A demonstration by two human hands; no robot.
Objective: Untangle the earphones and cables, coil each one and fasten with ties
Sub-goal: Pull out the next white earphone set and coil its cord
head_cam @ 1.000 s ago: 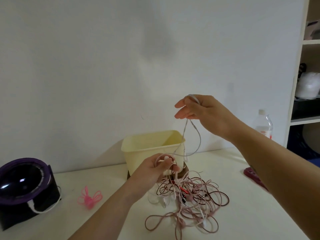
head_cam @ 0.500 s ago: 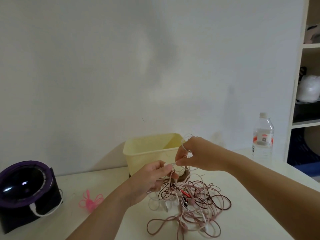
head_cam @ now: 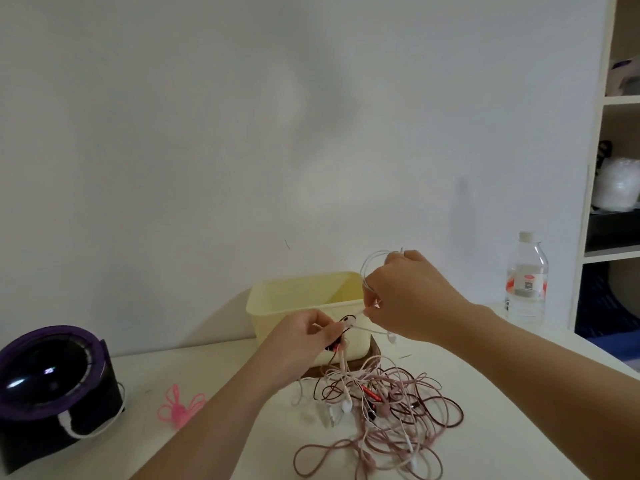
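Note:
A tangled heap of pink, white and dark brown earphones and cables (head_cam: 388, 407) lies on the white table in front of me. My left hand (head_cam: 304, 341) pinches a bunch of strands lifted from the heap, with a white earbud at its fingertips. My right hand (head_cam: 408, 299) is just right of it, gripping a white earphone cable (head_cam: 369, 265) that loops above its fingers; another earbud dangles below it. Pink ties (head_cam: 180, 407) lie on the table to the left.
A pale yellow plastic tub (head_cam: 277, 303) stands behind the heap on a dark base. At the left edge sits a black and purple round device (head_cam: 48, 382). A water bottle (head_cam: 526, 278) stands at the right, shelves (head_cam: 620, 168) beyond it.
My right hand came down from high above the tub to meet my left hand, then rose slightly, gathering the white cable into a loop. The left hand stayed on the strands.

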